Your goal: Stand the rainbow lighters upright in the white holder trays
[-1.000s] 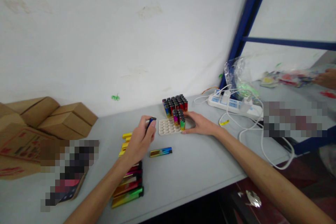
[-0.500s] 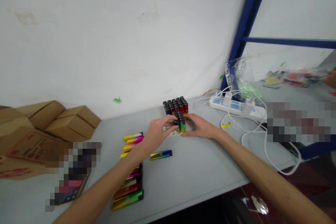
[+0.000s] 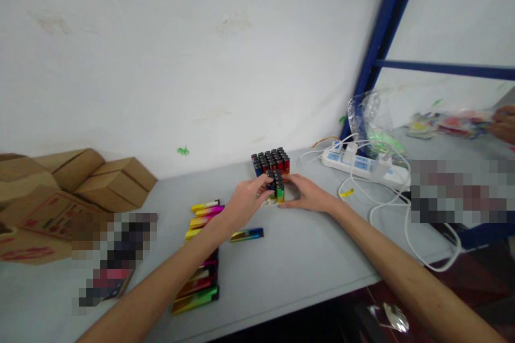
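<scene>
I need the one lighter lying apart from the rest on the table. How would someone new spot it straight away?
Start at the grey table, then find the left hand. Just below its wrist lies the single lighter, flat, gold fading to blue; unlike the row of lighters to its left, it lies alone.

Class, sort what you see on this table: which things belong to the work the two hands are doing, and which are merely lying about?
In the work:
left hand
right hand
upright lighters between the hands
white tray, mostly hidden
filled block of lighters behind
loose lighters lying flat

Lying about:
cardboard boxes
power strip and cables
plastic bag
</scene>
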